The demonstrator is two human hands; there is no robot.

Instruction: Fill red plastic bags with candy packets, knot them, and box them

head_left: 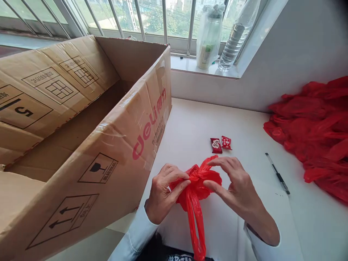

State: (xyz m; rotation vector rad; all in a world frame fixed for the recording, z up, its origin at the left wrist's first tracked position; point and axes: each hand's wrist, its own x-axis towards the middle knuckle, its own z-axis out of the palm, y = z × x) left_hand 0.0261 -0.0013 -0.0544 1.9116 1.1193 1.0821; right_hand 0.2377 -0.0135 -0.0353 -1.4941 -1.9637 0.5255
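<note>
A red plastic bag [196,214] is bunched up in front of me, twisted at its middle, with one long loop hanging toward my body. My left hand [166,190] pinches the gathered plastic between thumb and fingertips. On the other side, my right hand [239,188] has thumb and fingers spread apart around the bag's right part, the fingertips close to or lightly touching it. Just beyond the bag lie two small wrapped sweets, a dark red one [216,145] and a brighter red one [226,143]. Whatever is inside the bag is hidden.
A large open cardboard box [127,163] takes up the left side. To the right are a black-and-clear pen [277,174] and a heap of red plastic bags [318,123] on the white table [190,119]. A water bottle [236,40] and a bagged container [208,40] stand on the windowsill.
</note>
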